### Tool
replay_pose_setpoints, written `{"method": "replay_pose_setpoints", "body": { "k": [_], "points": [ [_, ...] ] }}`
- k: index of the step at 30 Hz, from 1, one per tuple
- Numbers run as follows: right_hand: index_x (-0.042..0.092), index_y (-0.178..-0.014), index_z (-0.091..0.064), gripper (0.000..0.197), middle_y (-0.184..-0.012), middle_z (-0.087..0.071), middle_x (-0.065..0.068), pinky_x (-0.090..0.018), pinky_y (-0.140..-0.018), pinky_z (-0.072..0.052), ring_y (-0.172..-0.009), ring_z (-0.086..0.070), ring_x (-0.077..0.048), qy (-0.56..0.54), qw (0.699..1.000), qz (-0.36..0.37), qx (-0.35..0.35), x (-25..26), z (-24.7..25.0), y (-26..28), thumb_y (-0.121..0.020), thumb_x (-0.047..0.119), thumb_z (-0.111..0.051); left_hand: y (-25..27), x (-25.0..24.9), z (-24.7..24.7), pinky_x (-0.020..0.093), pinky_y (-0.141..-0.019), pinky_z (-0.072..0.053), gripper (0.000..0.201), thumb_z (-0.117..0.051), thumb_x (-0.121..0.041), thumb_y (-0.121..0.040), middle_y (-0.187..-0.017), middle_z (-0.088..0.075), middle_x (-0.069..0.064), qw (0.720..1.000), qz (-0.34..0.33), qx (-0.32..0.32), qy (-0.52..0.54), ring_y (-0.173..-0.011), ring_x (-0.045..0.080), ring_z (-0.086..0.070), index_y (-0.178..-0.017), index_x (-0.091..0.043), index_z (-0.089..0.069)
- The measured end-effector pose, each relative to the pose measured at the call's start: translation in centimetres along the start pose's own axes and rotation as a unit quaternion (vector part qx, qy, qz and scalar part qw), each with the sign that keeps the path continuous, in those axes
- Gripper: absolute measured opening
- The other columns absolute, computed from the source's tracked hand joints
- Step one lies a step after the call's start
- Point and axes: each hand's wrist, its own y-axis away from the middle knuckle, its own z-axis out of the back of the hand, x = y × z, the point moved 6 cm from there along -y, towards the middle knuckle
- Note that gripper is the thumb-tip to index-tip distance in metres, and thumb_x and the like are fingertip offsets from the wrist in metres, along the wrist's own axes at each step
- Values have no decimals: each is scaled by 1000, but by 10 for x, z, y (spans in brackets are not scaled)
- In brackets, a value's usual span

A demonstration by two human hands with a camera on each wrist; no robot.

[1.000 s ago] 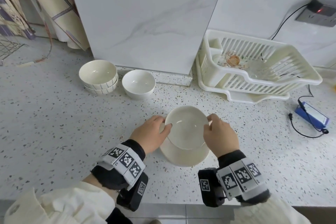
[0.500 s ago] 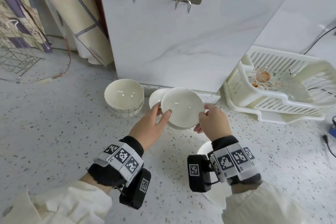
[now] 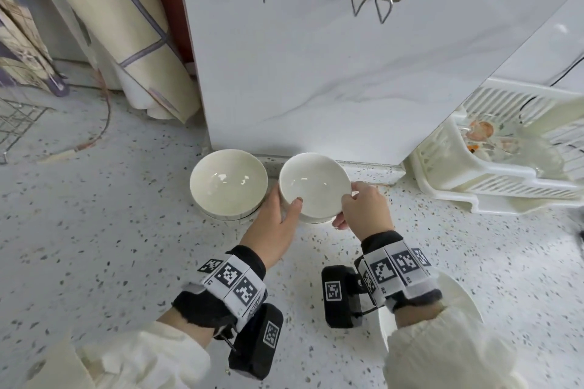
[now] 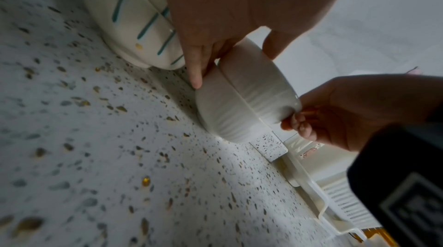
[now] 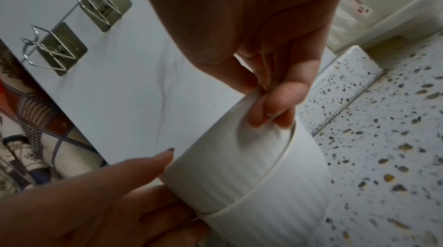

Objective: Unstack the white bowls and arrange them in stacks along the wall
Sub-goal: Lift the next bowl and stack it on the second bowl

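Holding a white bowl (image 3: 315, 186) by its rim from both sides, we have our left hand (image 3: 275, 224) curled round its left wall, thumb over the rim, and our right hand (image 3: 363, 208) pinching the right rim between thumb and fingers. The wrist views show this bowl nested in a second white bowl (image 4: 223, 116) that stands on the speckled tabletop (image 3: 94, 246) at its far edge, against the marble wall panel (image 3: 331, 79). Just to its left along the same edge stands a stack of striped bowls (image 3: 228, 183). Another white dish (image 3: 455, 303) lies near the front edge under our right wrist. A plastic dish rack (image 3: 512, 161) sits towards the far right corner
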Motion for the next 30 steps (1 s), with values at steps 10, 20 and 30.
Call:
{"method": "replay_pose_setpoints", "body": {
  "k": [10,20,30],
  "points": [
    [3,-130,-44,47,-53,-58,-7,-21,-47,-53,-42,-57,-14,-11,1000,-25,16,-7,-9,-6,-85,0,-32,-6,10,0,20,-97,-25,46,-38,-32,-95,-142,-40,-3,1000,7,-2,5,-118,0,-33,-139,-26,-25],
    [6,-130,-46,39,-62,-60,-6,-24,-51,-55,-47,-57,-15,-62,998,8,16,-10,21,12,-92,10,-39,5,12,-4,24,-101,-27,52,-36,-35,-94,-148,-35,-4,999,6,-17,-35,-135,13,-35,-143,-26,-20],
    [9,-109,-62,28,-65,-62,-3,-32,-61,-56,-54,-59,-18,-17,999,52,4,-74,96,59,-90,11,-41,67,13,-61,28,-110,-27,46,-39,-29,-95,-147,-38,4,991,77,7,-108,-135,16,-36,-138,-13,-35]
  ]
}}
